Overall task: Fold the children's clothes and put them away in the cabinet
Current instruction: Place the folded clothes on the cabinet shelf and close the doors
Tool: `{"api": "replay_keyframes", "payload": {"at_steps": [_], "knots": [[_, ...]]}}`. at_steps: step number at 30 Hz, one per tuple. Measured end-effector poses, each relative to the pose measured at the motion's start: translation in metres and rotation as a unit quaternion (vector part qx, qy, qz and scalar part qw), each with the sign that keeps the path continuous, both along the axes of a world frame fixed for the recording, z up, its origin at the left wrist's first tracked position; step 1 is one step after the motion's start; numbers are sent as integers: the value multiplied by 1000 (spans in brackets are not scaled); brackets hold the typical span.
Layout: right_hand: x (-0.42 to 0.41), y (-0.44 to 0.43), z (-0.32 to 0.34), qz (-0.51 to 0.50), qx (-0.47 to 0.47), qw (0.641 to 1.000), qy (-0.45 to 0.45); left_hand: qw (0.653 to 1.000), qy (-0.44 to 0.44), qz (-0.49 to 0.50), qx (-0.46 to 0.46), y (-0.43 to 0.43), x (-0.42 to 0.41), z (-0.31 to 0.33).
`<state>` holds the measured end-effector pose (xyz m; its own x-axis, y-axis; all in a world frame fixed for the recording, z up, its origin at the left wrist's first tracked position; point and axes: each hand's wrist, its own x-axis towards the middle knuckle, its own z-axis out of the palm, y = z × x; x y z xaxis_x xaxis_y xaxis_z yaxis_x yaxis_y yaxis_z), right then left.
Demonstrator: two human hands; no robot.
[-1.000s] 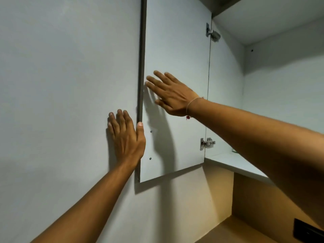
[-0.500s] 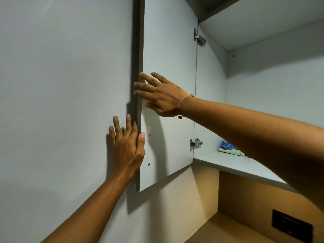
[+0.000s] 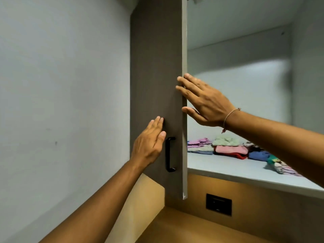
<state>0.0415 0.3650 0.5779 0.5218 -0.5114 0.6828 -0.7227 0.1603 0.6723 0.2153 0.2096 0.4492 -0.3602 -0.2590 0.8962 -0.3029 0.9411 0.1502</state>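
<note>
Cabinet door, dark brown on its outer face, is seen nearly edge-on in the middle of the frame, with a black handle fixed low on it. The left hand is laid flat against that outer face just left of the handle, its fingers straight and together, nothing being clasped. The right hand is set on the door's free edge from the right, its fingers spread and their tips curled over the edge, so the grip is open rather than clamped. A thin bracelet is worn on the right wrist. Folded children's clothes are stacked in several small piles on the pale cabinet shelf at the lower right of the frame, partly hidden by the right forearm. A black wall socket is set below the shelf
</note>
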Motion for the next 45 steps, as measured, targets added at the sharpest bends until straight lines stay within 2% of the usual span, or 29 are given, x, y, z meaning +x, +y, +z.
{"api": "replay_keyframes", "payload": {"at_steps": [2, 4, 14, 20, 27, 31, 37, 41, 45], "knots": [[-29, 1, -10, -52, 9, 998, -35, 997, -65, 30, -8, -14, -37, -1], [-53, -5, -16, -95, 13, 994, -60, 993, -95, 69, -24, -26, -67, -4], [-113, -38, -23, -186, 7, 976, -116, 988, -102, 112, -37, -58, -135, -8], [-123, -47, -25, -195, 1, 971, -135, 991, -83, 96, -49, -70, -148, -11], [-108, -37, -27, -248, 10, 955, -164, 986, -101, 108, -73, -71, -135, -6], [-95, -9, -63, -253, 16, 938, -235, 983, -106, 101, -111, -68, -117, 9], [-57, 66, -136, -204, -85, 892, -394, 983, -103, 23, -150, -21, -110, 35], [-16, 133, -156, -166, -191, 870, -423, 981, -91, -45, -165, 46, -111, 48], [21, 211, -158, -161, -302, 837, -426, 965, -84, -99, -229, 134, -113, 69]]}}
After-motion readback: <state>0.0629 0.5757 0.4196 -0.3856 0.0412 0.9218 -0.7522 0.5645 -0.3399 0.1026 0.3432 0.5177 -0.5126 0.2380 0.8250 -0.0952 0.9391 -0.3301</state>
